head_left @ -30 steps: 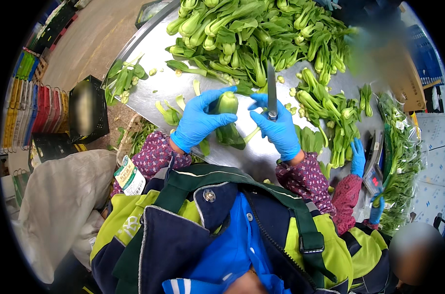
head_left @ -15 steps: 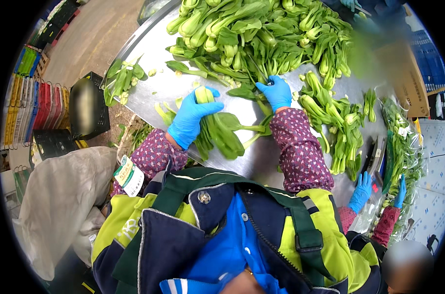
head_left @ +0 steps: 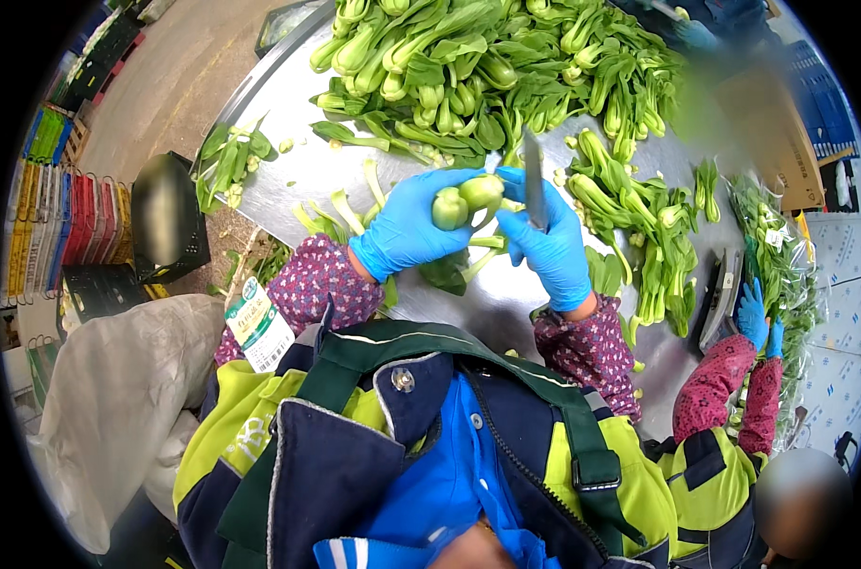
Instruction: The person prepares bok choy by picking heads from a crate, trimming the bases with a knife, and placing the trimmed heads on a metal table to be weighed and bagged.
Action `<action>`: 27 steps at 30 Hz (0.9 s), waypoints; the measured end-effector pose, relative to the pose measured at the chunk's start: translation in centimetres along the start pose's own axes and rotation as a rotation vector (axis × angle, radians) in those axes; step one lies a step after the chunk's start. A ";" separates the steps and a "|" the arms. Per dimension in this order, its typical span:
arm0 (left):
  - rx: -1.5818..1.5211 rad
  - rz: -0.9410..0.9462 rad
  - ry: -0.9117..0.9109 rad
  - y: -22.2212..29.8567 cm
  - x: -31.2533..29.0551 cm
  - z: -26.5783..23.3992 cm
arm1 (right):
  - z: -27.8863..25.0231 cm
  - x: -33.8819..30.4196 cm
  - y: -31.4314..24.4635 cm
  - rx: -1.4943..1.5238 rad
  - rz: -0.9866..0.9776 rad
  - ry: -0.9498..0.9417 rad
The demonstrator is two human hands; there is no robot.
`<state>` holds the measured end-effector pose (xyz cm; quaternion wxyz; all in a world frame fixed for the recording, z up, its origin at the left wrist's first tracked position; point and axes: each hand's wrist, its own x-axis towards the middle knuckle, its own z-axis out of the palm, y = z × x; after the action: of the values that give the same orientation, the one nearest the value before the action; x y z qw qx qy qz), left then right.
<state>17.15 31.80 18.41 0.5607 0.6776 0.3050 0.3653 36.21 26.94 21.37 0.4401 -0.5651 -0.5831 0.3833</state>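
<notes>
My left hand [head_left: 413,228], in a blue glove, is closed around bok choy [head_left: 481,193] whose pale, rounded base ends point up and toward my right hand. My gloved right hand [head_left: 555,258] grips a knife [head_left: 534,178] with its blade standing up and away from me. Its fingers are close beside the bok choy; whether they touch it I cannot tell. Loose leaves and stalks [head_left: 343,211] lie on the metal table [head_left: 293,185] around my left hand. A large heap of bok choy [head_left: 449,71] covers the far side.
More bok choy [head_left: 653,223] lies to the right of my hands. A co-worker's gloved hands [head_left: 755,318] are at bagged greens [head_left: 781,275] farther right, near a dark-edged device [head_left: 721,299]. A cardboard box [head_left: 767,128] stands behind. At left are a black crate [head_left: 169,223] and coloured crates [head_left: 70,218].
My left hand has turned the bok choy, bringing its base up and rightward. My right hand has drawn back nearer me, the knife blade now showing upright. The co-worker's hands have moved to the bagged greens.
</notes>
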 end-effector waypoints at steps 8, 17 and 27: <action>-0.269 -0.085 0.103 0.2 -1.8 0.1 | 0.2 -1.6 0.0 -0.653 -0.323 0.048; -0.278 -0.097 -0.068 -1.5 -2.7 -1.9 | -2.2 0.3 5.7 -0.735 -0.076 -0.049; -0.554 -0.094 0.033 -0.8 -2.1 0.3 | 1.5 0.1 1.0 0.193 0.276 -0.050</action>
<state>16.25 30.10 17.32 0.7358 0.4774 0.2336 0.4196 35.16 27.13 19.94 0.4210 -0.5854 -0.4711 0.5081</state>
